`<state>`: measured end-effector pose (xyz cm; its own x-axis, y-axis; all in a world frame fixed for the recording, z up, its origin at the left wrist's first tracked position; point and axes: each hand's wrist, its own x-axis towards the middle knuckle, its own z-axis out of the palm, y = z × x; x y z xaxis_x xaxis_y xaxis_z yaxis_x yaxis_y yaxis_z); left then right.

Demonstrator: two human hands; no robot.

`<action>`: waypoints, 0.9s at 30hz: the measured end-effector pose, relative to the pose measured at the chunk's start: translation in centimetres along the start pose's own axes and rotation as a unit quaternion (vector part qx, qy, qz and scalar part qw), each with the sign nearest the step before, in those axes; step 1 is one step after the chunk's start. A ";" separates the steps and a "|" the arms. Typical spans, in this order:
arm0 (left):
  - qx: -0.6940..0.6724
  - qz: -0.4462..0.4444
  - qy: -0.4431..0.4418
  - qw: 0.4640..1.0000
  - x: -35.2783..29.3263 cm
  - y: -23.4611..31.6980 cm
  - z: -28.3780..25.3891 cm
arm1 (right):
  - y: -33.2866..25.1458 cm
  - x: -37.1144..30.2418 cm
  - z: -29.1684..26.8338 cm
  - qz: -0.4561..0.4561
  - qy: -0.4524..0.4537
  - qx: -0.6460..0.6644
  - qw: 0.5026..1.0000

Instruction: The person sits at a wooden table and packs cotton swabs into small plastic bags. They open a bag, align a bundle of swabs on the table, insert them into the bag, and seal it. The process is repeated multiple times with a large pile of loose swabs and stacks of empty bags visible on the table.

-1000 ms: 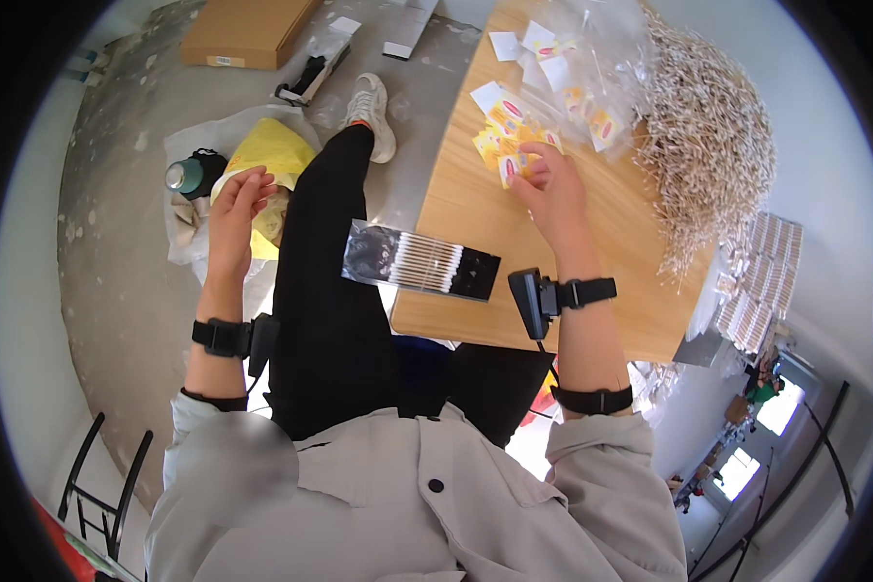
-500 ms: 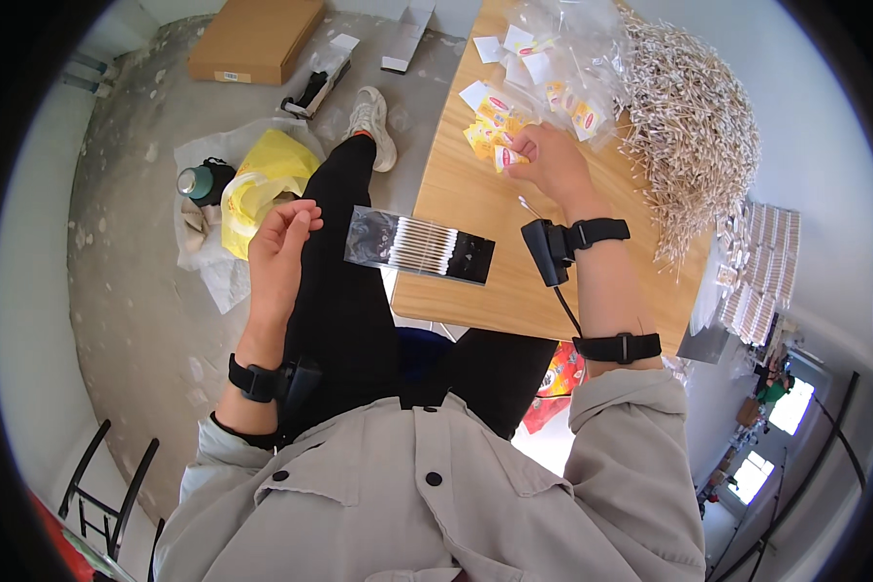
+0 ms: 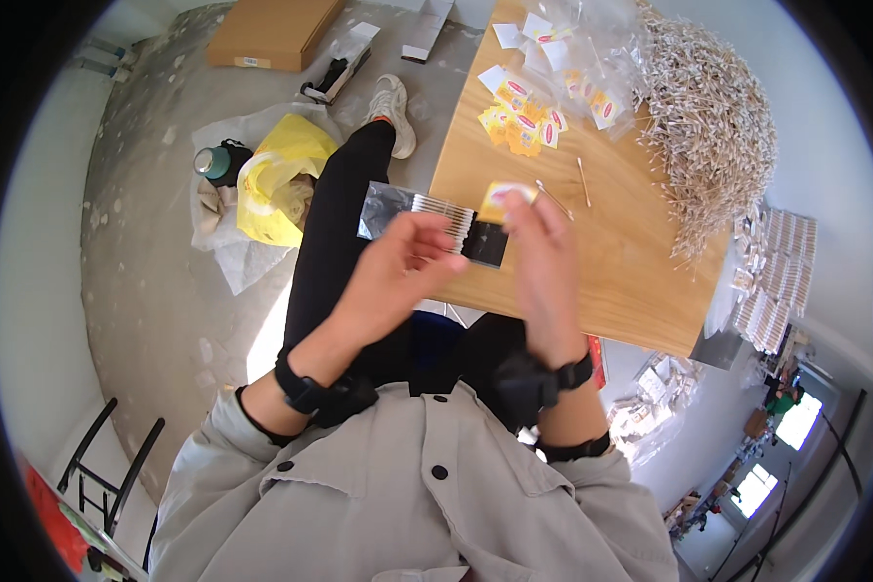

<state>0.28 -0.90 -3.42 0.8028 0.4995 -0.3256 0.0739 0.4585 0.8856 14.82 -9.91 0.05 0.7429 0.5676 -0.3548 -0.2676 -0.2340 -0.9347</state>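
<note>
A flat clear packet with a black backing (image 3: 489,247) and a row of cotton swabs (image 3: 444,209) lies over the table's left edge. Above its near side is my left hand (image 3: 398,272), fingers half curled and thumb held apart, with nothing seen between them. Part of the packet is hidden behind it. Just right of the packet, my right hand (image 3: 543,272) pinches a small yellow-and-white card (image 3: 498,202); the hand is blurred by motion. More such cards (image 3: 524,118) lie in a loose heap farther back. Two loose swabs (image 3: 583,182) rest beyond my right hand.
On the wooden table (image 3: 630,281), a big pile of cotton swabs (image 3: 713,116) fills the right side, beside clear plastic bags (image 3: 601,48). Packed swab bundles (image 3: 786,262) are at the far right. A yellow bag (image 3: 272,189), a bottle (image 3: 210,162) and a cardboard box (image 3: 272,29) lie on the floor.
My right hand has come back from the card heap toward the packet with a card. My left hand has moved right, from above the leg to over the packet.
</note>
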 end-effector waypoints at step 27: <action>0.249 -0.053 -0.040 0.966 -0.6 -1.8 -0.5 | 6.0 -4.1 -2.3 0.028 -0.070 -0.121 0.990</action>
<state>-0.62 -1.70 -5.01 0.8167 0.4016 -0.4144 0.4177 0.0841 0.9047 11.60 -15.42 -4.08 0.6343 0.6483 -0.4212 -0.1383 -0.4409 -0.8868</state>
